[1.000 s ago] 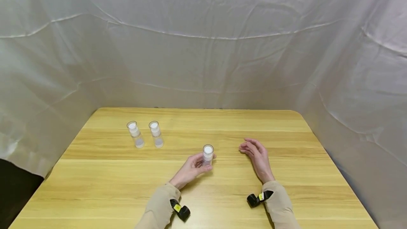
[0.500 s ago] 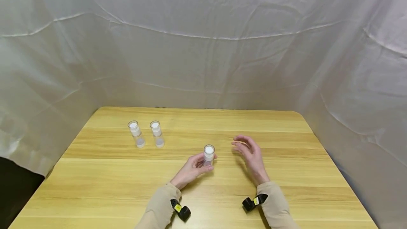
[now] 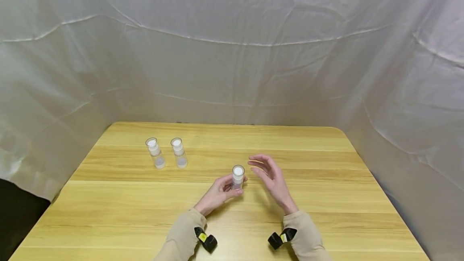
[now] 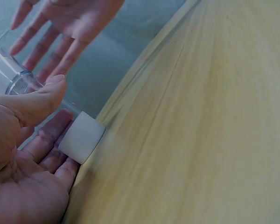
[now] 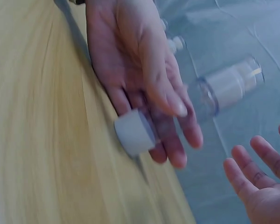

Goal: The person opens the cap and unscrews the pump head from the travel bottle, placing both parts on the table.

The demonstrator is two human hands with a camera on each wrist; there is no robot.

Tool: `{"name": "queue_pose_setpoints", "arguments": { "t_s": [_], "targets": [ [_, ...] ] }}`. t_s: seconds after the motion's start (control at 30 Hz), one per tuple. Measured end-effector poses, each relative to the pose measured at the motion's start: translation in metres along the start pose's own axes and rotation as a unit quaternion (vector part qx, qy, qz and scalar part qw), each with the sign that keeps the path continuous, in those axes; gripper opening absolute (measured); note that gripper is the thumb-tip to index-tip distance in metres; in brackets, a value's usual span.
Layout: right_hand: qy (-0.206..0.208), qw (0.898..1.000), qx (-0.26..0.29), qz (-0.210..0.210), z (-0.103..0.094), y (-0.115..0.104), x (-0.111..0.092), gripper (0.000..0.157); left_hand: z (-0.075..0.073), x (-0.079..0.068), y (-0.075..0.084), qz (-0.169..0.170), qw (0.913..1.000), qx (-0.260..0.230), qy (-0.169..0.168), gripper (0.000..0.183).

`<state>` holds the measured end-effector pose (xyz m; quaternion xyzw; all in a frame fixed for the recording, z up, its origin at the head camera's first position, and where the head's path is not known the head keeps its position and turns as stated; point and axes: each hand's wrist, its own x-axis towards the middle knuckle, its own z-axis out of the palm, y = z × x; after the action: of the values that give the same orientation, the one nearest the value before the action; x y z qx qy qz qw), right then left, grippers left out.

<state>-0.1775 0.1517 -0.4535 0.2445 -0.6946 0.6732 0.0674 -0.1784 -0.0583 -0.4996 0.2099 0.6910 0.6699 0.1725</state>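
Observation:
Between its thumb and fingers my left hand (image 3: 214, 196) holds a clear pump bottle (image 3: 237, 175) upright near the middle of the table. The bottle has a white base (image 4: 82, 137) and a white pump top (image 5: 227, 87) under a transparent cap. In the left wrist view its base sits at or very near the wood; contact is hard to tell. To the right of the bottle, my right hand (image 3: 274, 180) hovers with its fingers spread and slightly bent, apart from it and holding nothing. The right wrist view shows that hand's fingers (image 5: 256, 175) facing the bottle.
Two similar pump bottles, one farther left (image 3: 155, 153) and one beside it (image 3: 179, 153), stand at the back left of the wooden table (image 3: 108, 212). A grey cloth (image 3: 232, 71) hangs around the back and sides.
My right hand has moved left toward the held bottle, its fingers spreading a little. The left hand and its bottle have stayed about where they were.

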Motion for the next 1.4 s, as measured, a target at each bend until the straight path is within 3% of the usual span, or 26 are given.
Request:
{"name": "queue_pose_setpoints", "arguments": {
  "t_s": [0.2, 0.37, 0.73, 1.0, 1.4],
  "targets": [
    [-0.039, 0.999, 0.003, -0.029, 0.011, -0.006, -0.001, 0.041, 0.001, 0.000, 0.000, -0.001, 0.9999, 0.011, 0.008, 0.049],
    [-0.048, 0.997, -0.019, -0.055, 0.019, -0.008, -0.002, 0.044, 0.001, 0.000, -0.001, 0.005, 0.9997, 0.019, 0.011, 0.048],
    [-0.027, 0.989, -0.128, -0.072, 0.033, -0.009, -0.003, 0.052, 0.000, -0.001, 0.000, 0.013, 0.9999, 0.009, -0.006, 0.051],
    [-0.017, 0.975, -0.193, -0.106, 0.037, -0.008, -0.004, 0.050, 0.001, -0.001, 0.001, 0.009, 0.9999, 0.006, -0.004, 0.049],
    [-0.007, 0.965, -0.226, -0.133, 0.041, -0.008, -0.003, 0.044, 0.001, -0.002, 0.000, -0.001, 1.0000, 0.004, 0.008, 0.049]
  ]
}}
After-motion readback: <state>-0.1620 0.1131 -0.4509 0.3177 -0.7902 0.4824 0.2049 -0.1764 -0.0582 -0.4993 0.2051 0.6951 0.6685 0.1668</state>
